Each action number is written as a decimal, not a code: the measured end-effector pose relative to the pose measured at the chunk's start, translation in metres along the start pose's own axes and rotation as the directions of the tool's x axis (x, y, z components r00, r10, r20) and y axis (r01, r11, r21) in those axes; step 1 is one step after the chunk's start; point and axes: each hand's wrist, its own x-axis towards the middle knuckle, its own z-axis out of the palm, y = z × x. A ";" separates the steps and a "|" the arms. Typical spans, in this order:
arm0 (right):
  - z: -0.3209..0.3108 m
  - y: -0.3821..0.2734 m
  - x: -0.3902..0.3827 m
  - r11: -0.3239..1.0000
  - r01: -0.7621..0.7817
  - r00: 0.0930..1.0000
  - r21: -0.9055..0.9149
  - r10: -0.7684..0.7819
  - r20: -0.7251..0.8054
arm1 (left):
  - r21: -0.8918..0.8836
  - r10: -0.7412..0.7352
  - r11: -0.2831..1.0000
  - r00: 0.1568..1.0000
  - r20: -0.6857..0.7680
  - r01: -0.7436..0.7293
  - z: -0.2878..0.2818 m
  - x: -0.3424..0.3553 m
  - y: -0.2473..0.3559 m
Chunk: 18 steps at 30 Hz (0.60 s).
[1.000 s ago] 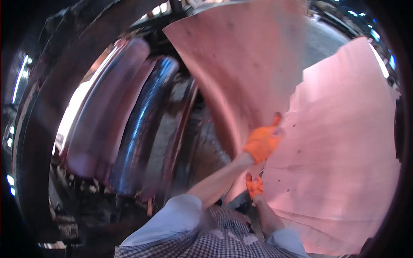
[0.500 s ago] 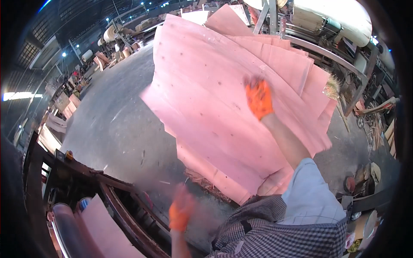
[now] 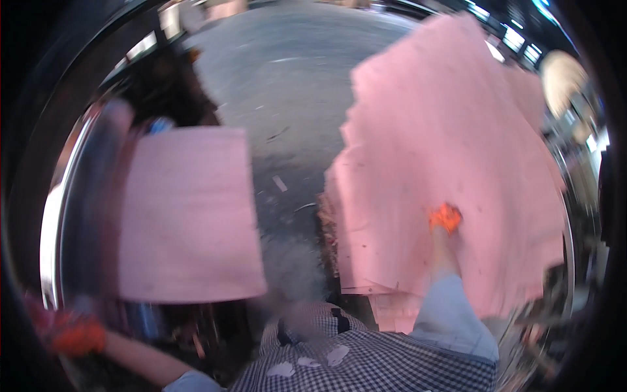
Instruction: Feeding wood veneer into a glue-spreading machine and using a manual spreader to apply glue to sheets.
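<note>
My right hand (image 3: 446,217), in an orange glove, is on the top sheet of a tall stack of pink veneer sheets (image 3: 418,130) at the right. It looks bunched, but the blur hides whether its fingers grip the sheet. My left hand (image 3: 78,334), also orange-gloved, reaches to the lower left, beside the near end of a dark roller (image 3: 91,215). Motion smears its fingers, so its hold cannot be made out. Between the roller and the aisle lies a single pink veneer sheet (image 3: 189,215), its left edge along the roller.
Grey concrete floor (image 3: 287,130) with scraps runs between the machine and the stack. A dark machine frame (image 3: 170,85) stands behind the roller. At far right are a pale round roll (image 3: 563,81) and metal rails. My checked apron (image 3: 366,359) shows at the bottom.
My view has swung left, bringing the roller and its sheet fully into sight. My left hand has moved out left to the roller's near end. My right hand remains over the stack.
</note>
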 end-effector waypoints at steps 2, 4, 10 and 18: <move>0.025 -0.018 -0.046 0.985 -0.051 0.970 0.163 0.010 0.241 | -0.267 -0.351 0.890 0.929 0.119 0.370 0.022 -0.076 0.043; 0.101 0.015 -0.074 0.982 0.169 0.759 -0.088 -0.073 0.647 | 0.449 -0.502 0.847 0.704 0.503 0.283 0.031 -0.213 0.004; 0.101 -0.134 -0.230 0.855 0.497 0.157 0.147 -0.255 0.954 | 0.021 -0.840 -0.348 -0.322 0.436 0.937 -0.034 -0.427 -0.003; 0.084 -0.259 -0.287 0.822 0.383 0.086 0.422 -0.487 0.869 | -0.273 -0.617 -0.688 -0.344 0.708 0.672 -0.004 -0.426 -0.014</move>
